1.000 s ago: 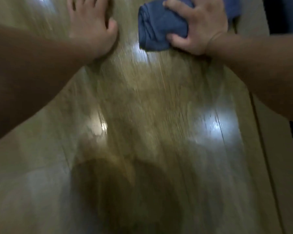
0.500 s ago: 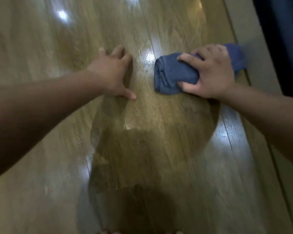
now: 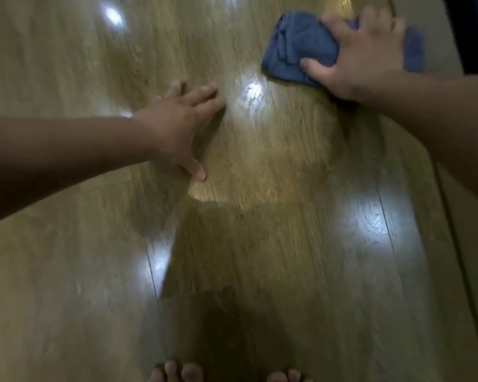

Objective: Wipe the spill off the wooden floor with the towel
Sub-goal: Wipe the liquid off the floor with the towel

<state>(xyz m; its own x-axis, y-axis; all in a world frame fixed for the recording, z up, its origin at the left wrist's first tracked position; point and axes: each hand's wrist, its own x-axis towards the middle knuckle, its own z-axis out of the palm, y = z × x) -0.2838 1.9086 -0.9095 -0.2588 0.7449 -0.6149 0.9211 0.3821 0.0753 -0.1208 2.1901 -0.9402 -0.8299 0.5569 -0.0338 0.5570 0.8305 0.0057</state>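
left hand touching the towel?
Apart. Head view shows the left hand flat on the floor, a bare strip of wood between it and the towel, which only the right hand presses.

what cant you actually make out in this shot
- Spill: head view, motion blur and lamp glare on the wooden floor hide any wet patch.
- Towel: its middle lies under the right hand.
- Left hand: palm faces down, contact unclear.
- Toes: cut by the bottom edge.
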